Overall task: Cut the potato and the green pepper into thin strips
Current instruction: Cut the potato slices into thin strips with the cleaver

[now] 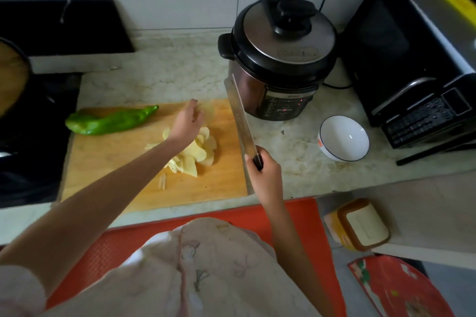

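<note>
Cutting board (pixel 108 183) — potato slices (pixel 198 152) under left hand (pixel 186 123).

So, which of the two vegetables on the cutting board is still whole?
The green pepper, lying uncut at the board's far left edge. The potato is already a heap of pale slices under the left hand.

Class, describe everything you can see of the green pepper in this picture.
The green pepper is long, glossy and bright green, curved, with a wider end at the left and a narrower tip at the right. It looks whole and uncut. It lies flat on the far left corner of the wooden board, its wide end overhanging the edge. Neither hand touches it.
</note>
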{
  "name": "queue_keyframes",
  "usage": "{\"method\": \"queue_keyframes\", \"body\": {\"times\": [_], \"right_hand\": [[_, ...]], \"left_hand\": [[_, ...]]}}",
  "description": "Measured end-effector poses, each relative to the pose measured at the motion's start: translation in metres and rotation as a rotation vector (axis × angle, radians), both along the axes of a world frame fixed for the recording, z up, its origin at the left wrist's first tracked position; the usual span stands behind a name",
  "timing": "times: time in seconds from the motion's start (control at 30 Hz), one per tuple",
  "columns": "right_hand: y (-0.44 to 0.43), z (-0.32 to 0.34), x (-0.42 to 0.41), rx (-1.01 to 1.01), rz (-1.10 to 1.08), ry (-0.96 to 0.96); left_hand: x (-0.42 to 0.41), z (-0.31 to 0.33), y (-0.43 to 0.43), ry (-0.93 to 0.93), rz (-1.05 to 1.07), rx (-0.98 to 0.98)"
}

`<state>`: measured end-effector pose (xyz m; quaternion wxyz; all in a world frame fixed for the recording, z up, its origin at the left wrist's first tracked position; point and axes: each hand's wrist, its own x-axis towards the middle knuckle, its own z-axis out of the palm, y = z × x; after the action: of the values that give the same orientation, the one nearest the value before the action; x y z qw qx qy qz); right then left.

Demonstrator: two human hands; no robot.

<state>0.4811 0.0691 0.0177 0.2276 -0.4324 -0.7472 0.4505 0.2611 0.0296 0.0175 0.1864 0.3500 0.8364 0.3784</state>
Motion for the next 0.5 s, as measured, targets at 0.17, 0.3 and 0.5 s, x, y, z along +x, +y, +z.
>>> {"method": "queue_keyframes", "body": {"times": [0.17, 0.3, 0.5], "right_hand": [[-0.004, -0.002, -0.010, -0.020, -0.004, 0.008], [-0.011, -0.003, -0.020, -0.045, 0.033, 0.016], [-0.022, -0.008, -0.032, -0.057, 0.075, 0.000]], "left_hand": [[-0.011, 0.006, -0.041, -0.571, 0.327, 0.224], [-0.012, -0.007, -0.079, -0.527, 0.308, 0.166], [-0.029, -0.021, -0.076, -0.589, 0.448, 0.053]]}}
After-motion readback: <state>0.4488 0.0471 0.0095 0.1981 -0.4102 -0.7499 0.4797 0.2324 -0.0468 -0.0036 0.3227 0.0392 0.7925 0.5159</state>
